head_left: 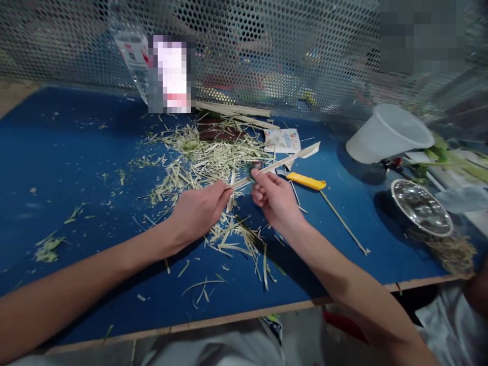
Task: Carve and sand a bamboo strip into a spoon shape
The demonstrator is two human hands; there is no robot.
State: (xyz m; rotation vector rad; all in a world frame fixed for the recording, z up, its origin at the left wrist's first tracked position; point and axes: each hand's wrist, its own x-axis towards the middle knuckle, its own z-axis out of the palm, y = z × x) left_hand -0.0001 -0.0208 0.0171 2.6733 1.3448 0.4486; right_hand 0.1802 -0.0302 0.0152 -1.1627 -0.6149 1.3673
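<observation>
A long pale plant strip (292, 159) slants above the blue table, its wide flared end up and to the right. My left hand (200, 211) pinches its lower end between thumb and fingers. Farther along the strip, my right hand (276, 198) is closed on a small dark green and brown piece (253, 171), which meets the strip; its exact kind is blurred. Beneath both hands spreads a heap of pale shavings (198, 165). A yellow utility knife (307, 181) lies just right of my right hand, blade toward it.
A perforated metal screen (244, 51) backs the blue table (95, 178). Near it stand a plastic bottle (131, 56) and a blurred-out phone (170, 73). A small white packet (282, 140) lies behind the strip. To the right are a white cup (375, 134) and a metal bowl (421, 208).
</observation>
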